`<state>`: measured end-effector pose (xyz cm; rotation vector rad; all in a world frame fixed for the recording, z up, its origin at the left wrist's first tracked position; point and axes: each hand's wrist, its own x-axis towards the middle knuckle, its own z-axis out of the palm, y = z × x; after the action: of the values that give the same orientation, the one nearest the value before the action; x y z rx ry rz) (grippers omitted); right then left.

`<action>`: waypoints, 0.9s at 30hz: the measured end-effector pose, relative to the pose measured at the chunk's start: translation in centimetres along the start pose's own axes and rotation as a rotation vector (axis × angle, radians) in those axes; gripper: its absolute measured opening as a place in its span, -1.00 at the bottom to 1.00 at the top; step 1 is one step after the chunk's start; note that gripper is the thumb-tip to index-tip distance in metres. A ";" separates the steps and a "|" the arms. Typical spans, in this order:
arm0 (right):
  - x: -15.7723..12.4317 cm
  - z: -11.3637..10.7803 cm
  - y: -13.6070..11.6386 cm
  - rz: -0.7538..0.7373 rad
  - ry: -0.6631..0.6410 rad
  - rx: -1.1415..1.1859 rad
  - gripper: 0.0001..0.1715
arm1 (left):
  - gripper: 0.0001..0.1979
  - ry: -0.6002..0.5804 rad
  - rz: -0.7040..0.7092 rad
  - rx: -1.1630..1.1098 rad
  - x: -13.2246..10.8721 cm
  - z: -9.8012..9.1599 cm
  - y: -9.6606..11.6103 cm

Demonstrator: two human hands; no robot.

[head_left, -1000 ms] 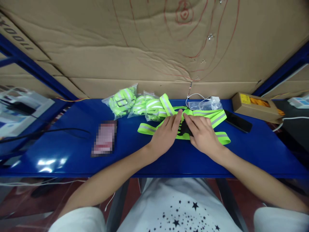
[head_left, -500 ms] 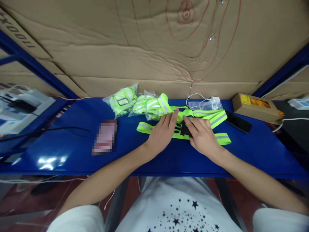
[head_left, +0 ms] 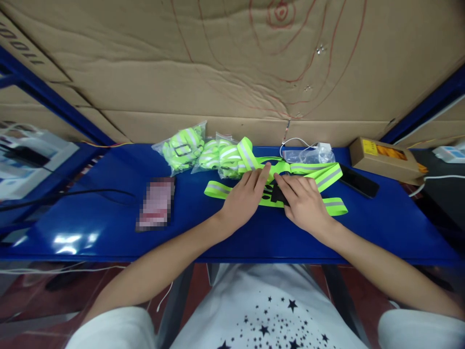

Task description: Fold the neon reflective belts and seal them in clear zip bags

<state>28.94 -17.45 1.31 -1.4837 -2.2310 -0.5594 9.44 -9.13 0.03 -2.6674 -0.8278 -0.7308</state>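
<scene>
On the blue table [head_left: 218, 245], right in front of the person, lies a green strap [head_left: 329, 178] with a grey stripe, and both hands are on it. The left hand [head_left: 243, 196] is open and flat, with its fingers straight and close together. The right hand [head_left: 305, 198] bends its fingers over a black piece [head_left: 278, 194] on the strap; it is hard to tell if it pinches that piece or only presses on it. The work looks like pressing the strap flat. To do that well, it seems best to keep the black piece still with one hand and smooth gently outward with the other, so no folds get stuck underneath. The loops poking out on both sides look easy to twist, so a hard tug could spoil them. Behind the left hand sit clear bags. One bag [head_left: 202, 128] is puffed up with green straps [head_left: 184, 140], and a dark ring shows through its side. The next bag [head_left: 222, 136] has green straps inside too, but it may be one bag or two. Behind the right hand, a flat bag [head_left: 300, 156] lies by a white plug [head_left: 324, 145]; what it holds is unclear. Farther right, a brown box [head_left: 388, 165] has a window with orange stuff [head_left: 390, 152] showing.
</scene>
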 end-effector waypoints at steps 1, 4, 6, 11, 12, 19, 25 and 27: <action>0.0 0.0 -0.1 -0.002 -0.002 -0.005 -0.19 | -0.41 -0.005 0.000 -0.008 0.0 0.0 0.1; 0.1 0.2 -0.6 -0.012 -0.003 -0.036 -0.28 | -0.40 -0.034 -0.006 -0.036 -0.1 0.1 0.5; 0.1 0.5 -0.9 0.000 -0.018 -0.054 -0.30 | -0.37 -0.047 -0.003 -0.055 -0.1 0.2 0.8; 0.1 1.2 -1.6 0.032 -0.061 -0.069 -0.32 | -0.30 0.003 0.016 -0.116 -0.2 0.7 1.2; 0.1 1.3 -1.6 0.032 -0.060 -0.070 -0.32 | -0.28 0.021 0.019 -0.139 -0.3 0.7 1.2; 0.1 1.0 -1.4 0.041 -0.020 -0.039 -0.20 | -0.09 0.124 0.058 -0.410 -0.5 0.3 1.3; -0.2 0.5 0.3 -0.008 0.066 0.137 -0.09 | -0.17 0.095 0.128 -0.533 0.0 -1.8 0.5; -0.4 0.0 1.0 -0.029 0.101 0.225 -0.12 | -0.09 0.019 0.159 -0.545 0.3 -3.0 -0.6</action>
<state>29.96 -17.39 1.21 -1.2830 -2.1605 -0.3688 8.09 -9.66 2.77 -3.1411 -0.4447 -1.0640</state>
